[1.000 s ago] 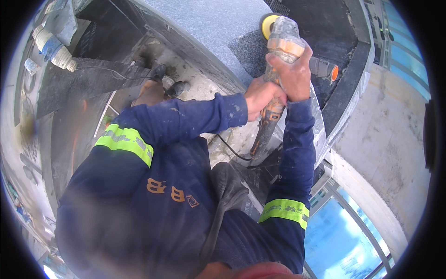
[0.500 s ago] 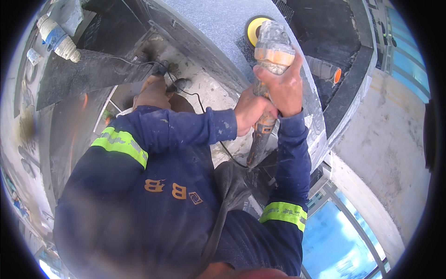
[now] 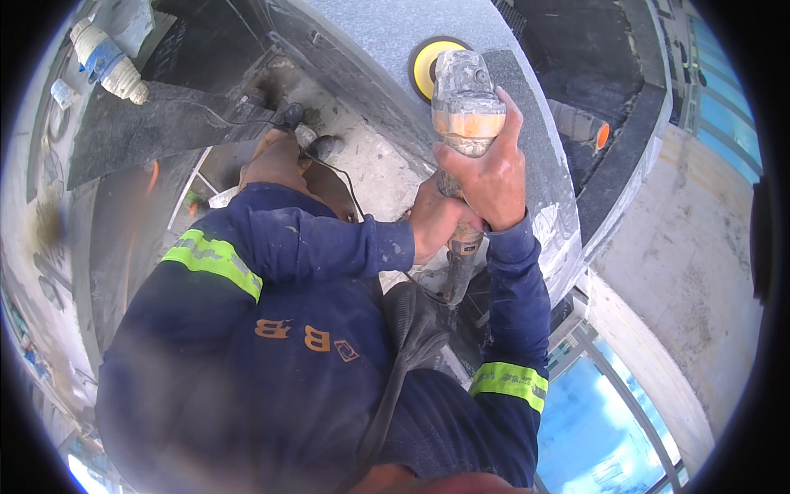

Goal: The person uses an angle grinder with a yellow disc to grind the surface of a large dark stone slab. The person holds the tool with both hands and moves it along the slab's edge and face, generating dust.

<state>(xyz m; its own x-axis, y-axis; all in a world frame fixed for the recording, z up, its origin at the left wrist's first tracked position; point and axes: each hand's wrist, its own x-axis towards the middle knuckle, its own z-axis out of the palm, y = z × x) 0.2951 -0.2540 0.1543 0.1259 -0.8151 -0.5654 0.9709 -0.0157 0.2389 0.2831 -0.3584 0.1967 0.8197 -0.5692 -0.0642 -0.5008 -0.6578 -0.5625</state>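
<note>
Since half a second ago both hands and the tool have slid a little toward the left of the view and slightly lower, and the yellow disc now sits just left of the tool's head rather than above it.

Right hand point(image 3: 492, 174) is wrapped tight around the dusty grey body of the angle grinder point(image 3: 466, 111), fingers curled over its orange band and the thumb along the side nearest the person. Left hand point(image 3: 438, 224) is closed on the tool's rear handle, just below and touching the right hand; its fingers are mostly hidden behind the right wrist. From the lower end of the handle a black cable point(image 3: 393, 379) hangs down across the dark blue jacket.

At the tool's head, the yellow backing pad point(image 3: 428, 64) lies flat against the grey speckled stone slab point(image 3: 387, 29), near the slab's rounded edge. A darker band of the stone runs to the right of the grinder. Beyond the slab, an orange-capped tube point(image 3: 594, 132) lies on a black ledge, well apart from the hands. Far left, a white and blue bottle point(image 3: 107, 58) lies on dark stone.
</note>
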